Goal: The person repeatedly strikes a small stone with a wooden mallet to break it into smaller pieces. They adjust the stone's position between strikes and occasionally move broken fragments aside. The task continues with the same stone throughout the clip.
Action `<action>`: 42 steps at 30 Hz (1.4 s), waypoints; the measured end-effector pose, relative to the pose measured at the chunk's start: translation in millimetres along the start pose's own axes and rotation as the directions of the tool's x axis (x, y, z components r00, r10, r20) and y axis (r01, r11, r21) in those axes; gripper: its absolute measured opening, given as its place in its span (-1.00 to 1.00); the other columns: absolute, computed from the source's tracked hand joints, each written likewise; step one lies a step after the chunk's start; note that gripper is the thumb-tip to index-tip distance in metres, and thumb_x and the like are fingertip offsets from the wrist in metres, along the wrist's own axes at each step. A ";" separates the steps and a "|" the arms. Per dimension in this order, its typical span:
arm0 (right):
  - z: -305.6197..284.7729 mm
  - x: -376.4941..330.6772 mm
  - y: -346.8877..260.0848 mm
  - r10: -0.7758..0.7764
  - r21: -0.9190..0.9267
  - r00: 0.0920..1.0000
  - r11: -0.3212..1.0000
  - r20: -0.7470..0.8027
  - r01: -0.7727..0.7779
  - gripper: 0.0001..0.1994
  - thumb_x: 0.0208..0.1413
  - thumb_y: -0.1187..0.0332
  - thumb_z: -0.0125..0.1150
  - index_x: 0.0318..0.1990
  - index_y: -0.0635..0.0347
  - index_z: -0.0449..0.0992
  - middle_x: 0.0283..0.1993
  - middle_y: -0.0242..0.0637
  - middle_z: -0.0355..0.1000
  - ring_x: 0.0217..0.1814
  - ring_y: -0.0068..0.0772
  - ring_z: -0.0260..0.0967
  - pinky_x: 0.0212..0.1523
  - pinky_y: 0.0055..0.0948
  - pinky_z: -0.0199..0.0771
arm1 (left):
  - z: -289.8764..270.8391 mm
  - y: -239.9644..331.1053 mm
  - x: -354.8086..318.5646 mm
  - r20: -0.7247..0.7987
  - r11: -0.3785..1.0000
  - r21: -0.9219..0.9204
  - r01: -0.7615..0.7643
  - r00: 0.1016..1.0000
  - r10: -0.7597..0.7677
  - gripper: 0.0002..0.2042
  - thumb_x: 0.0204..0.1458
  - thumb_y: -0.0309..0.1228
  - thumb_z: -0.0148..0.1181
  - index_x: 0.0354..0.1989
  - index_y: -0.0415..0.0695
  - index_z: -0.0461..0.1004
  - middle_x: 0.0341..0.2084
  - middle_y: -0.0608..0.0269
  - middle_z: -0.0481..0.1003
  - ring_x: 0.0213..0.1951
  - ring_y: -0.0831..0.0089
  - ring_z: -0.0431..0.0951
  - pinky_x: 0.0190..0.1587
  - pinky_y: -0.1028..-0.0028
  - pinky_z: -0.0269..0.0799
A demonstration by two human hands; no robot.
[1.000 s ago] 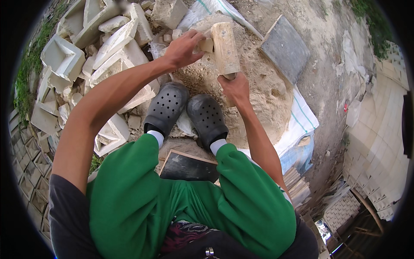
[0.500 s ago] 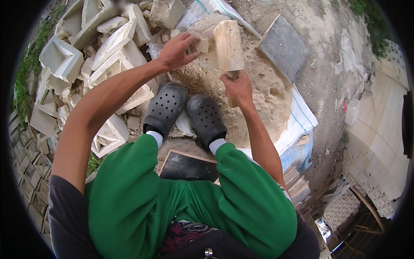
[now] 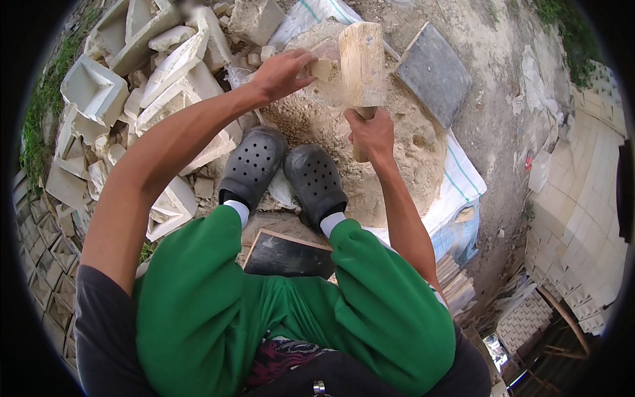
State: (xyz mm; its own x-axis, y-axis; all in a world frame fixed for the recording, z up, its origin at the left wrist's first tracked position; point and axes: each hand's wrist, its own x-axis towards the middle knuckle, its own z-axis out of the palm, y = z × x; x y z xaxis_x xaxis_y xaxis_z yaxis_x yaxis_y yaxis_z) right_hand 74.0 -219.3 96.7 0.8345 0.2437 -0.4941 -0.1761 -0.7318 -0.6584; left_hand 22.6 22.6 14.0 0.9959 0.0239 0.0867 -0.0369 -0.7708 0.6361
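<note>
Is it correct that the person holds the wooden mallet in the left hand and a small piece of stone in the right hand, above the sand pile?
Not quite: the hands are swapped. In the head view the right hand grips the handle of the wooden mallet, and the left hand holds the small piece of stone in its fingers. Both are above the sand pile, as you said.

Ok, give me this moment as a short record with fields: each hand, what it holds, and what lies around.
left hand: pinches a small pale stone chunk over the rubble heap
right hand: grips the handle of a wooden mallet, head raised beside the chunk
rubble heap: sandy crumbs on a white sack
feet: dark perforated clogs at the heap's edge
left side: broken pale moulded blocks
far side: grey slab
</note>
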 end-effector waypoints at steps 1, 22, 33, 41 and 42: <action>-3.1 -2.6 -2.9 -0.010 0.023 1.000 1.000 0.007 0.010 -0.70 0.08 0.23 0.37 -0.28 0.38 0.60 -0.51 -0.20 0.56 -0.55 -0.39 0.57 -0.49 -0.34 0.52 | 0.6 -1.2 -0.4 -0.010 1.000 0.004 -0.012 1.000 0.012 -0.53 0.07 -0.25 0.40 0.14 -0.13 0.49 0.09 0.06 0.54 0.05 0.04 0.59 0.07 0.20 0.54; 19.9 14.3 34.0 -0.160 -0.152 0.987 0.975 0.018 0.161 -0.60 0.00 0.13 0.38 -0.23 0.38 0.65 -0.42 -0.01 0.62 -0.36 -0.05 0.65 -0.26 -0.17 0.57 | -7.8 -1.2 -2.4 -0.013 0.998 0.049 -0.041 0.999 0.041 -0.56 0.01 -0.27 0.40 0.04 -0.17 0.47 -0.03 0.08 0.54 -0.05 0.04 0.59 -0.01 0.19 0.55; 22.5 18.5 41.8 -0.072 -0.069 0.996 0.995 0.060 0.077 -0.60 0.02 0.17 0.38 -0.17 0.38 0.63 -0.37 0.03 0.62 -0.30 -0.03 0.65 -0.23 -0.18 0.58 | -11.5 -9.6 -4.6 0.014 1.000 0.019 -0.009 1.000 0.009 -0.55 0.02 -0.27 0.39 0.06 -0.12 0.43 -0.01 0.07 0.54 -0.02 0.01 0.59 0.03 0.17 0.53; 14.8 1.0 24.0 -0.192 0.049 0.981 0.980 0.014 0.191 -0.64 0.03 0.20 0.38 -0.21 0.41 0.63 -0.37 0.02 0.63 -0.29 -0.10 0.67 -0.24 -0.22 0.59 | -13.1 -10.2 -9.3 0.000 1.000 -0.004 -0.011 1.000 0.011 -0.57 0.05 -0.27 0.38 0.07 -0.12 0.43 0.00 0.04 0.53 0.00 -0.01 0.57 0.04 0.16 0.52; 19.9 2.2 29.8 -0.218 0.081 0.976 0.973 -0.003 0.217 -0.63 0.02 0.19 0.38 -0.22 0.41 0.63 -0.37 0.02 0.63 -0.30 -0.11 0.67 -0.24 -0.22 0.59 | -13.0 -9.9 -8.7 0.013 1.000 -0.005 -0.007 1.000 0.007 -0.56 0.05 -0.27 0.38 0.07 -0.13 0.43 0.01 0.04 0.53 0.01 -0.01 0.57 0.04 0.16 0.52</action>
State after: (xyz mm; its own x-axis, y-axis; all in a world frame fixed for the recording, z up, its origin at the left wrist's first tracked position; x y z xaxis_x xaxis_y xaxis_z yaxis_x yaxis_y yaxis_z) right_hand 60.2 -227.9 64.7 0.8543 0.3955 -0.3373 -0.0323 -0.6072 -0.7939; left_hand 13.3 38.3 16.9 0.9966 0.0105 0.0814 -0.0441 -0.7677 0.6393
